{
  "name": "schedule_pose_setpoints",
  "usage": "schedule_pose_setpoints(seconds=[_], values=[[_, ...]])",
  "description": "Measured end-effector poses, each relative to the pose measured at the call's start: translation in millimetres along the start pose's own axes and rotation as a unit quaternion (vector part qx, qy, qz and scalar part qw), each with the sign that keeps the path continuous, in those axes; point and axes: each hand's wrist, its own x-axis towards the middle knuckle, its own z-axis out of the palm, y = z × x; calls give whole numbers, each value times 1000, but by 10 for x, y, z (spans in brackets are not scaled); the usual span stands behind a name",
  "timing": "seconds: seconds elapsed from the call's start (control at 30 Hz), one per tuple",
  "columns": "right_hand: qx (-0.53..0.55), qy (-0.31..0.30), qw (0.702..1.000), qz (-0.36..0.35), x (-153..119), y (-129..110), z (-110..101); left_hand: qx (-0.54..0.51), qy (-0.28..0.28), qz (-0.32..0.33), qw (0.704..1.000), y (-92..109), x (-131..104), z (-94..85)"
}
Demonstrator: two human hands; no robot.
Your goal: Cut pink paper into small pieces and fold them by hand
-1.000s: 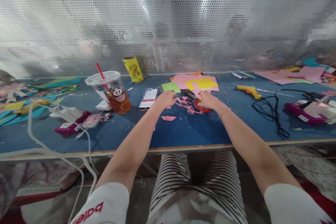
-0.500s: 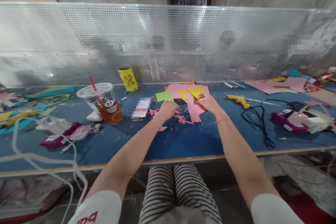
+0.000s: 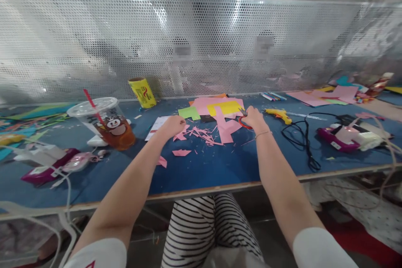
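My left hand (image 3: 175,125) is closed at the right edge of the phone (image 3: 154,127), beside pink paper scraps (image 3: 181,133). Whatever its fingers hold, if anything, is too small to make out. In my right hand (image 3: 255,118) are scissors with red handles (image 3: 244,123), their blades pointing up and left. Left of the scissors lie pink paper sheets (image 3: 224,127), with a yellow sheet (image 3: 225,109) on top. A green piece (image 3: 189,112) and a heap of thin pink strips (image 3: 204,134) lie between my hands.
A cup of brown drink (image 3: 121,132) and a yellow roll (image 3: 142,93) stand on the left. A yellow glue gun (image 3: 279,114), a black cable (image 3: 306,142) and a purple power strip (image 3: 336,139) lie right. A perforated metal screen (image 3: 220,46) rises behind.
My left hand has moved left, from the strips by the green piece to the phone. The scissors have moved off the yellow sheet to the right with my right hand. The view has shifted slightly.
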Motion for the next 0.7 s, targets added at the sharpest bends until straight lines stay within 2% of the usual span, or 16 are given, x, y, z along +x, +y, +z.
schedule_pose_setpoints(seconds=[0.07,0.13,0.2,0.3,0.33,0.47,0.57,0.63,0.7], values=[[-17,-19,1000,0,1,34,56,39,-58,3,998,-2,-37,-18],[-28,-26,999,8,-18,21,107,78,-70,-5,994,-1,-74,-39],[-28,-28,999,-7,-54,-49,164,103,-31,-24,994,-1,-98,-60],[-31,-52,995,-76,-127,-216,274,104,35,-36,993,1,-103,-72],[-37,-59,995,-76,-149,-267,311,99,47,-34,993,6,-100,-65],[-37,-92,995,-5,-179,-350,381,77,73,-12,994,49,-94,6],[-31,-122,992,-4,-153,-313,353,54,84,4,995,74,-95,63],[-22,-114,993,-8,-140,-289,325,39,95,5,995,69,-87,80],[2,-79,997,-22,-140,-288,300,15,117,-1,993,52,-67,85]])
